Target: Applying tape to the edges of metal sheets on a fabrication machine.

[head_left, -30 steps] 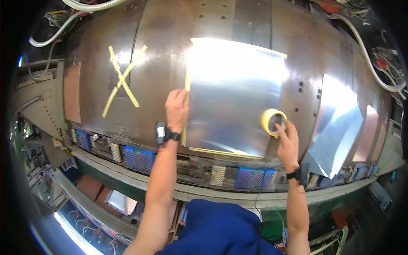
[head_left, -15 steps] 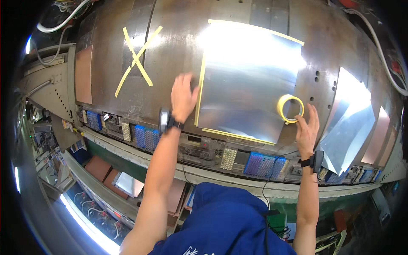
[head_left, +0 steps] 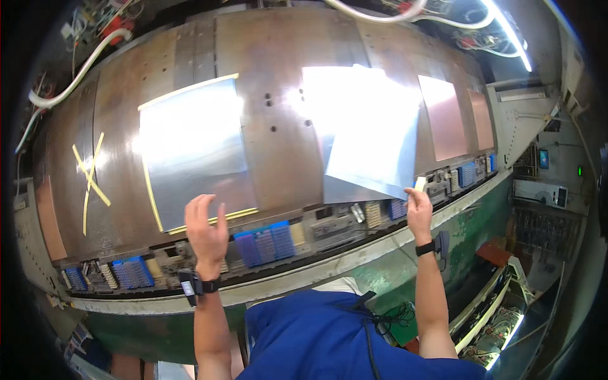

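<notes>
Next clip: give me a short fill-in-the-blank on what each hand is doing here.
1. The right hand pinches the lower corner of a loose shiny metal ____.
2. The taped sheet has tape of ____ colour along its edges.
3. The left hand is open near that sheet's ____ edge.
4. Two tape strips form a ____ shape.

Missing words: sheet; yellow; lower; cross

View has swung to the right: the taped metal sheet (head_left: 190, 149), central 0.5 s ago, now sits left of centre, and the yellow tape cross (head_left: 88, 177) is near the left rim. Left hand (head_left: 206, 231) has come off the sheet's left edge; it now hovers open at the lower edge. Right hand (head_left: 418, 212) has left the tape roll, which is no longer seen, and pinches the lower corner of a second metal sheet (head_left: 370, 136), possibly with a small pale piece.
</notes>
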A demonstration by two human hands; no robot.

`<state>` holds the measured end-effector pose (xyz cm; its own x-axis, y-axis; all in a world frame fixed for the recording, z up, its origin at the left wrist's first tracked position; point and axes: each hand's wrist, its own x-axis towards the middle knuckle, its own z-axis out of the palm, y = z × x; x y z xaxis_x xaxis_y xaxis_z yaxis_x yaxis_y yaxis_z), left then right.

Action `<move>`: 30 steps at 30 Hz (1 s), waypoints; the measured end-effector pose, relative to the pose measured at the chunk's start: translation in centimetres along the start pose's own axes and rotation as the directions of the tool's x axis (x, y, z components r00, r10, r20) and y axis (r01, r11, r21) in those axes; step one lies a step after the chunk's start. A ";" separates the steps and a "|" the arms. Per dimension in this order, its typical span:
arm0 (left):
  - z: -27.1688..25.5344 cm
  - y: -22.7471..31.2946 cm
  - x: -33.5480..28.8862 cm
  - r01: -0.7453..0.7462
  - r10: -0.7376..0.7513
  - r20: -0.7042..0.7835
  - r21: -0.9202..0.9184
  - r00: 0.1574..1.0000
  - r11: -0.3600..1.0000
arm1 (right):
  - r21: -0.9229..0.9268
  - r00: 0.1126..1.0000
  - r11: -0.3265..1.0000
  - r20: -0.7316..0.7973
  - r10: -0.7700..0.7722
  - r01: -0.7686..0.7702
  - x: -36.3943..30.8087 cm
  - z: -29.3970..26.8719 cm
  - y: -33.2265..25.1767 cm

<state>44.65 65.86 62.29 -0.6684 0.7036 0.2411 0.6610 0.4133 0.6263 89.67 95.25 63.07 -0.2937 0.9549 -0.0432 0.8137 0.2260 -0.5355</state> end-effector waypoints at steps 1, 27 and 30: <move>1.7 2.9 -0.2 -0.042 0.043 0.018 -0.047 0.999 0.998 | -0.127 0.995 0.990 -0.069 -0.070 0.061 0.9 -1.3 4.0; 26.5 20.0 -8.9 0.763 -0.721 0.403 -0.589 0.563 0.266 | 0.396 0.988 0.918 -0.128 0.090 -0.032 27.2 -18.9 36.4; 27.2 20.3 -8.1 0.748 -0.722 0.364 -0.585 0.589 0.315 | 0.161 0.948 0.987 -0.309 0.075 -0.026 32.0 -22.3 45.6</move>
<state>72.80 84.29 52.91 -0.7466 0.3262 -0.5798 -0.4908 0.3182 0.8111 128.57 140.45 56.08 -0.0622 0.9819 0.1791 0.7296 0.1672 -0.6631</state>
